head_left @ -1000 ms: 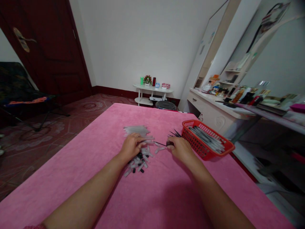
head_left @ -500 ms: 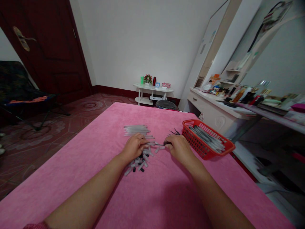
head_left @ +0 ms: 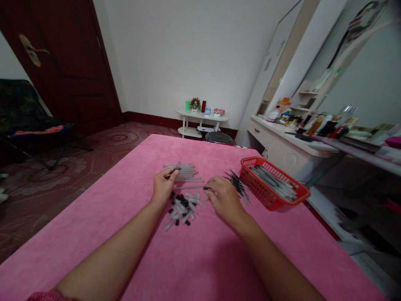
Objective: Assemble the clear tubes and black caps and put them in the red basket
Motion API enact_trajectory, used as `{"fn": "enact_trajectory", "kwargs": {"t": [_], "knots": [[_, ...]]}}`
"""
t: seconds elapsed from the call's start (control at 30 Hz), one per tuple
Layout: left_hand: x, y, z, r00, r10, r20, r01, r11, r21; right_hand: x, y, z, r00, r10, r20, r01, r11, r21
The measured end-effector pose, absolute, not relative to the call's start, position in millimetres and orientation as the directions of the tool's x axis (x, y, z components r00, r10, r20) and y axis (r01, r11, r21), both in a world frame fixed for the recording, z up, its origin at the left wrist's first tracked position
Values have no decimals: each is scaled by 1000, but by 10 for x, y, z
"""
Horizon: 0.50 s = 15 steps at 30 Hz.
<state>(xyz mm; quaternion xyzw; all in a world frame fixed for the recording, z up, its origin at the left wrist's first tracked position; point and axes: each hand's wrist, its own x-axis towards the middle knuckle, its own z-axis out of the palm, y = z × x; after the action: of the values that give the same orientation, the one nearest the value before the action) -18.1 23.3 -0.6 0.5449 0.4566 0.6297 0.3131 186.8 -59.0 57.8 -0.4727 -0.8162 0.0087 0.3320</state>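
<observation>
Apparently, the work is partway along: a red basket (head_left: pixel 260 193) at the right holds a heap of grey sticks (head_left: pixel 274 184), possibly finished ones, though that cannot be confirmed, while many loose parts lie sorted by kind and unjoined across the counter.

The counter is covered in soft pink cloth (head_left: pixel 194 259) with a plush nap. Near its middle, straight, clear tubes (head_left: pixel 187 172) lie side by side, with one tube just apart at the near side. Closer to the wearer is a jumbled pile of short, milky caps (head_left: pixel 169 225) and stubby black plugs (head_left: pixel 188 223). Between the tubes and the basket, thin dark rods (head_left: pixel 236 182) fan out. The basket is plastic-looking, rectangular, with lattice walls.

Two bare hands work over these parts. The left hand (head_left: pixel 162 184), beside the tubes, pinches a slim piece with a dark end. The right hand (head_left: pixel 223 198), between the pile and the rods, curls its fingers narrowly around a small dark piece (head_left: pixel 206 188), mostly hidden, so its exact shape cannot be told.
</observation>
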Motion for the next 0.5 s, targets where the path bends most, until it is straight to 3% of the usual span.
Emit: {"fn": "enact_trajectory", "kwargs": {"t": [0.27, 0.5], "knots": [[-164, 200, 34, -217, 901, 376, 79, -368, 926, 1581, -738, 451, -677, 670, 305, 608, 742, -282], [-166, 228, -16, -208, 901, 382, 96, -370, 924, 1485, -798, 410, -649, 747, 147, 727, 665, -169]]}}
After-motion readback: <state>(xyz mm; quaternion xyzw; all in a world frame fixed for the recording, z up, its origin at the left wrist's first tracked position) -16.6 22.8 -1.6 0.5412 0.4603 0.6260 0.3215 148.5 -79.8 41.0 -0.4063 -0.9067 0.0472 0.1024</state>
